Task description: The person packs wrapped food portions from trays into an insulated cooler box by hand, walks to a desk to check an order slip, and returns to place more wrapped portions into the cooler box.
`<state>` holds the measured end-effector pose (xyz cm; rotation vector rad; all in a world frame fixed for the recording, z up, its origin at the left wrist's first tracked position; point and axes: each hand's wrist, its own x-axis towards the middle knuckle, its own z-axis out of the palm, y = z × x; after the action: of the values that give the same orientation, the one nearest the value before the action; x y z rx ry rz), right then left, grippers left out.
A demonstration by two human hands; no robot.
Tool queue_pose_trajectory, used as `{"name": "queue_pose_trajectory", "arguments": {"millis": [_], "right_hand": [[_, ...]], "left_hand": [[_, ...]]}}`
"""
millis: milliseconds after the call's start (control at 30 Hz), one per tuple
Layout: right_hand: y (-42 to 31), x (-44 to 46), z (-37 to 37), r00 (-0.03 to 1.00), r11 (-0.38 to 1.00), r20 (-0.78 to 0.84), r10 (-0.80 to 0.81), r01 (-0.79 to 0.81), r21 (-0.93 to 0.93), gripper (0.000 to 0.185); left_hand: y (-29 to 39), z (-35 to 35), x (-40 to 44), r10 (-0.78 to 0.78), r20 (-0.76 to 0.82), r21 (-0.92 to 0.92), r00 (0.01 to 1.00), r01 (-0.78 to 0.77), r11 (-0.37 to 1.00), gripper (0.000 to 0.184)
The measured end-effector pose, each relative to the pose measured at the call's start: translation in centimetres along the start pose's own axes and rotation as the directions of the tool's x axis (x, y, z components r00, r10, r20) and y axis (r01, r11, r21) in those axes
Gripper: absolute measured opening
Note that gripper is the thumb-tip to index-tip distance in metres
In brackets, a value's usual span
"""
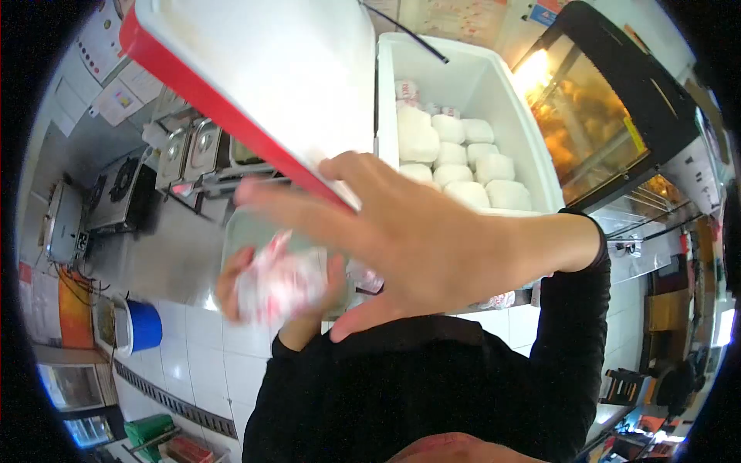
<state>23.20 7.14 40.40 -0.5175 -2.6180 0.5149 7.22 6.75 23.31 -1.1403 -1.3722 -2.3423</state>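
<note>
My left hand (231, 289) is wrapped round a wrapped bundle (282, 282) in white paper with red print, blurred by motion. Above and to the right of it, my right hand (409, 231) is stretched out with fingers spread, close to the camera and empty. It overlaps the lower edge of the raised red and white lid (270, 69) in view; contact cannot be made out. Behind my right wrist stands an open white cooler box (532, 147) holding several round white packages (451, 158) and a few red-printed ones. A pale greenish tray (235, 231) lies partly hidden behind my left hand.
A lit glass food warmer (590, 116) stands right of the cooler. Metal pans (204, 147) and a black stove (120, 193) are at the left. A blue bucket (144, 324) stands on the tiled floor at lower left. A thin black rod (405, 31) crosses above the cooler.
</note>
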Motion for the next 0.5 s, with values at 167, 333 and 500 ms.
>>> {"name": "queue_pose_trajectory", "arguments": {"millis": [167,333,500], "right_hand": [[3.4,-1.3,-0.6,0.97,0.91,-0.153,-0.187,0.23,0.346,0.062],[7.3,-1.4,-4.3,0.95,0.874,-0.31,0.021,0.133,0.466,0.056],[16.1,-0.2,-12.6,0.851,0.725,0.104,0.514,-0.497,0.477,0.055]], "left_hand": [[2.6,2.5,1.5,0.582,-0.196,-0.29,0.789,-0.614,0.734,0.051],[8.7,2.4,2.1,0.422,0.448,-0.096,0.788,-0.426,0.899,0.067],[-5.8,-2.9,-4.0,0.68,0.264,-0.263,0.684,-0.627,0.733,0.088]]}}
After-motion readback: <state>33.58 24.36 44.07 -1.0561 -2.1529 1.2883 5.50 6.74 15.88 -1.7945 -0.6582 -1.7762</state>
